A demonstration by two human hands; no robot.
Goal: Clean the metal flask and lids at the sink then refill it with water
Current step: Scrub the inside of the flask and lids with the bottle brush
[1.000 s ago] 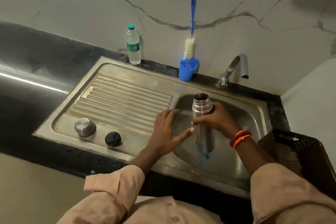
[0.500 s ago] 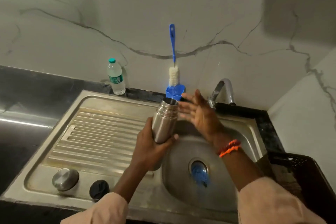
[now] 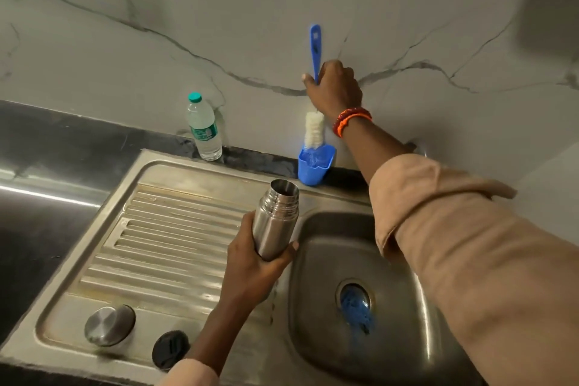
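Marble wall behind the sink (image 3: 200, 172): your right hand (image 3: 335, 89) is clenched round the brush (image 3: 315, 50) handle, its head in the blue cup (image 3: 315, 166) at the tabletop's back edge. Your left hand (image 3: 250, 269) grasps the open flask (image 3: 274, 219) over the drainboard. Scrubbing comes next: lift the brush clear and aim it into the flask mouth.

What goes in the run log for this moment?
left hand grips open flask | right hand grips bottle brush, head in blue cup | lids on drainboard
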